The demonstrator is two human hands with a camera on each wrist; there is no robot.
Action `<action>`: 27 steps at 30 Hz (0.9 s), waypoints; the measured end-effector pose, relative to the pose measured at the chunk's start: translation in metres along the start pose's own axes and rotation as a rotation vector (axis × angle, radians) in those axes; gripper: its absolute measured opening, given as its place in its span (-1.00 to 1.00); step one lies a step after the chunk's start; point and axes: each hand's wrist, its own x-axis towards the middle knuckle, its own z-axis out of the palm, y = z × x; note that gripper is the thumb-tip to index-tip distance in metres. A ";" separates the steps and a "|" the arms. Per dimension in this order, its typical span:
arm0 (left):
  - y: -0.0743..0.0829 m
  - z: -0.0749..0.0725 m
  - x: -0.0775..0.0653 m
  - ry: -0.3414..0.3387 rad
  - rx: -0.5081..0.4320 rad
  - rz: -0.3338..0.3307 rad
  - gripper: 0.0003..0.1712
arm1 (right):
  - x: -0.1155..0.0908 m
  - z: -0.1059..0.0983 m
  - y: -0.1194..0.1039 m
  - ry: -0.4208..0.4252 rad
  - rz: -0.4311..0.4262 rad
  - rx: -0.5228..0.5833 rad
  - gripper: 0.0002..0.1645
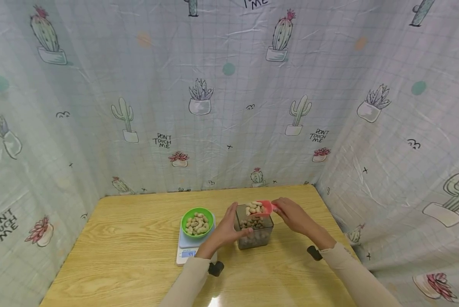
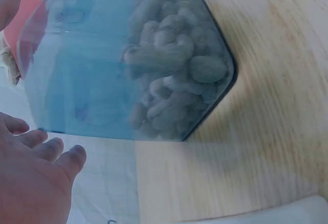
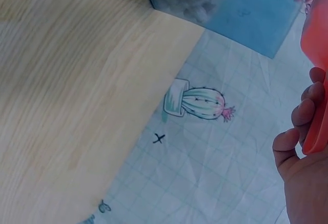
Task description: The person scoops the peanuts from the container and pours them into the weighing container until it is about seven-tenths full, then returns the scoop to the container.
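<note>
Holding a red scoop (image 1: 267, 207) heaped with peanuts (image 1: 254, 208), the right hand (image 1: 295, 216) has its fingers curled around the handle, so this grip is closed on the scoop; in the right wrist view the fingertips (image 3: 302, 112) wrap the red handle (image 3: 319, 126) at the 3 o'clock edge of the picture. The scoop hangs over the open top of a clear box (image 1: 254, 228), at the box's 12 o'clock rim. The box stands on the wooden table (image 1: 129, 256) and is partly filled with peanuts in their shells, which show through its wall in the left wrist view (image 2: 174, 75). The left hand (image 1: 227, 230) rests against the box's side at 9 o'clock, fingers fairly straight and loosely spread along the wall; its grip is open and pinches nothing, with the fingertips (image 2: 72, 158) just beside the clear wall in the left wrist view. At 9 o'clock from the box, just beside the left hand, a green bowl (image 1: 197, 221) holding more peanuts sits on a small kitchen scale (image 1: 187, 251) whose lit display faces 6 o'clock. A cloth printed with cactus pictures (image 1: 283, 36) hangs around the table on three sides.
</note>
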 end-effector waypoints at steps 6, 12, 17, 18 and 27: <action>0.003 -0.009 -0.003 0.033 0.013 0.037 0.26 | 0.003 -0.008 0.001 0.027 -0.026 -0.013 -0.77; 0.008 -0.020 -0.006 0.068 0.024 0.051 0.24 | 0.011 -0.014 -0.001 0.031 -0.054 -0.017 -0.80; 0.011 -0.032 -0.012 0.096 0.002 0.030 0.24 | 0.019 -0.019 -0.005 0.043 -0.078 -0.029 -0.79; 0.012 -0.034 -0.013 0.095 -0.006 0.016 0.26 | 0.021 -0.020 -0.006 0.043 -0.076 -0.029 -0.79; 0.012 -0.056 -0.028 0.139 -0.035 -0.003 0.23 | 0.039 -0.021 -0.021 0.007 -0.025 0.014 -0.75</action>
